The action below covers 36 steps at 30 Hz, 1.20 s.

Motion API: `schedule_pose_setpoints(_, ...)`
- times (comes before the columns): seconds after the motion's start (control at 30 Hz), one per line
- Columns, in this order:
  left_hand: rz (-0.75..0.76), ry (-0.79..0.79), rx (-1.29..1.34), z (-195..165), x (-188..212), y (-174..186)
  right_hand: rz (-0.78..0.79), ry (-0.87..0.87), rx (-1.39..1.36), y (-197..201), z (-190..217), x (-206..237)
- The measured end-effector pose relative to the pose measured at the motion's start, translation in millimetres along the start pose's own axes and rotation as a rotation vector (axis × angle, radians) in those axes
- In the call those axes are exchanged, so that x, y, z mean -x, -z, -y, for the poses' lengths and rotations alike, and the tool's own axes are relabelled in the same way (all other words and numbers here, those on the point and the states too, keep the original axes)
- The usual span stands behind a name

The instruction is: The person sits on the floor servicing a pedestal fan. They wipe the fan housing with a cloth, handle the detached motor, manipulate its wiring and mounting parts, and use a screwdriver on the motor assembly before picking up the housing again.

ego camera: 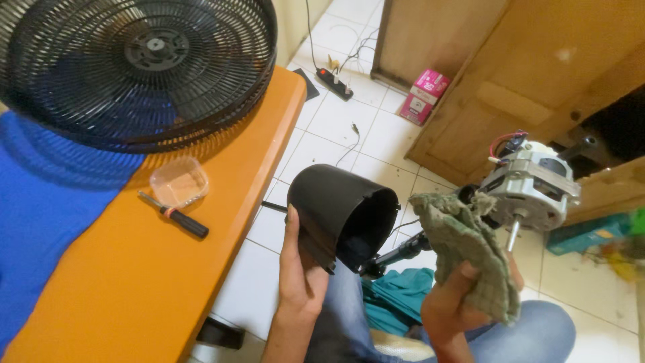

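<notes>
Black motor housing (342, 216) is gripped by the left hand (299, 269), open end facing right. Grey-green rag (470, 252) is pinched by the right hand (457, 302) against the fan motor (534, 185), shaft pointing down-left.

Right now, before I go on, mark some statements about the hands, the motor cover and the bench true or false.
1. The left hand holds the black motor cover. True.
2. The right hand is empty. False: it grips a greenish rag.
3. The fan motor lies on the orange bench. False: it is off the bench, beside the rag.
4. A screwdriver lies on the bench beside a clear plastic tub. True.
5. The fan grille is white. False: black.
</notes>
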<state>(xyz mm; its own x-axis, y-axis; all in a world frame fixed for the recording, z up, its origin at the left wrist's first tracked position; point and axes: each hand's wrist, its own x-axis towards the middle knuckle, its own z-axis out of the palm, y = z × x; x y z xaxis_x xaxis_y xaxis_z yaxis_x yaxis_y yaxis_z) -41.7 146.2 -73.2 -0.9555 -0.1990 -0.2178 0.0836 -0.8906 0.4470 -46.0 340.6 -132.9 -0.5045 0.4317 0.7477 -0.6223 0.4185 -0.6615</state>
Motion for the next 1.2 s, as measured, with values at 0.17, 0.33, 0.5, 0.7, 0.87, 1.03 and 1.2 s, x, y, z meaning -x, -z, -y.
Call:
schedule_pose_setpoints(0.17, -0.021, 0.042, -0.005, 3.6, 2.5, -4.1, 0.006, -0.118, 0.005, 8.8, -8.8, 10.9)
schedule_pose_setpoints(0.33, -0.018, 0.052, -0.022, 7.5, 4.3, -5.7, 0.159, -0.094, 0.123, 18.6, 1.3, 14.9)
schedule_pose_setpoints(0.5, -0.125, 0.197, -0.071, 11.4, 3.1, -1.9, 0.208, -0.027, 0.158, 23.7, 14.2, 5.5)
schedule_pose_setpoints(0.7, -0.187, 0.247, -0.092, 21.8, -1.6, 5.1, 0.234, -0.009, 0.153, 25.5, 28.0, -5.1)
schedule_pose_setpoints(0.87, -0.04, 0.187, -0.076, 27.7, -3.3, 8.9, 0.244, 0.195, 0.419, 24.9, 37.3, -14.1)
schedule_pose_setpoints(1.03, -0.045, 0.156, -0.088, 27.8, -1.8, 3.4, 0.66, 0.188, 0.534, 27.7, 52.6, -27.8)
schedule_pose_setpoints(1.2, -0.133, 0.193, -0.159, 32.0, -1.4, -1.2, 0.984, -0.024, 0.574, 20.7, 58.7, -42.3)
